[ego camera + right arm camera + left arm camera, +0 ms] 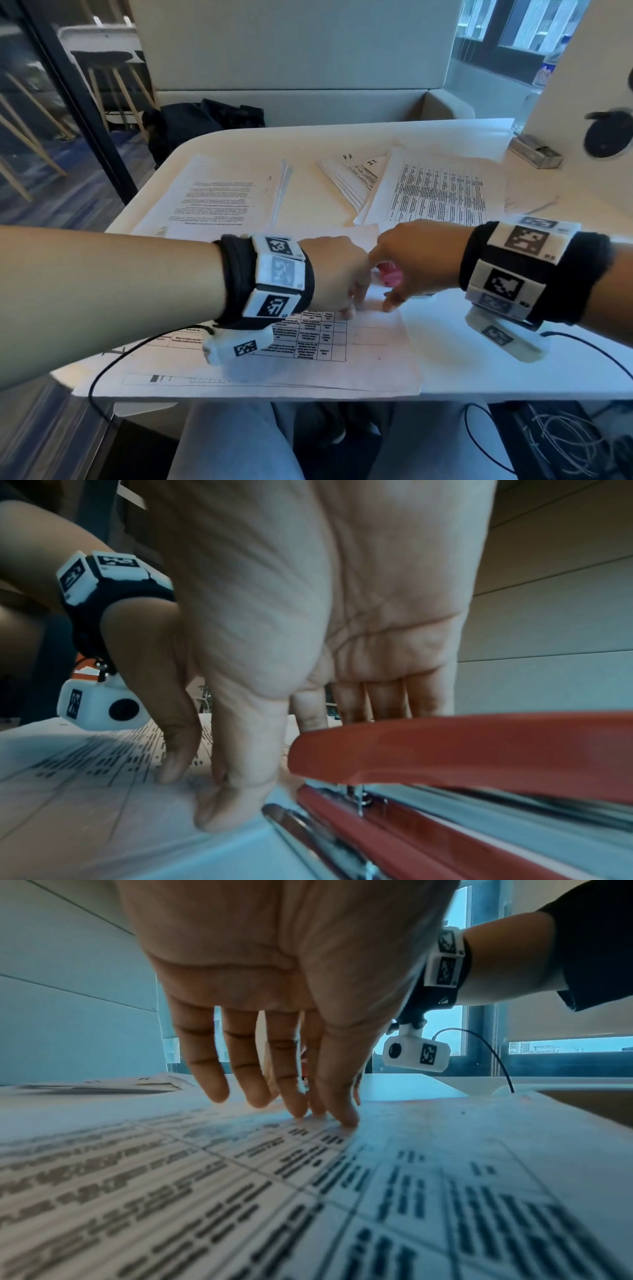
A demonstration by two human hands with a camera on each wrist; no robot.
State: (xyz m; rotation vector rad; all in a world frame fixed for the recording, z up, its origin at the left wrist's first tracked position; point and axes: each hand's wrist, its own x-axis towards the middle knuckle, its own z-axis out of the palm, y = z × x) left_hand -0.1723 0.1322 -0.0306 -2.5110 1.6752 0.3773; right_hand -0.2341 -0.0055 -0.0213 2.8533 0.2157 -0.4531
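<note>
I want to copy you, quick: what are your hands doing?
Left hand: open, fingertips pressing the paper.
Right hand: open, thumb on paper, fingers by the stapler.

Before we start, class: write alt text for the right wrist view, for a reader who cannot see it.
A right hand arches over a red stapler, thumb on a printed sheet; the left hand presses that sheet alongside.

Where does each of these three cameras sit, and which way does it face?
Head: on the head, facing forward and down at the table; left hand, right hand and lap show.
Left wrist: under that wrist, facing along palm and fingers to the printed sheet.
Right wrist: under that wrist, facing along the palm to the red stapler.
Both wrist views share that sheet.
</note>
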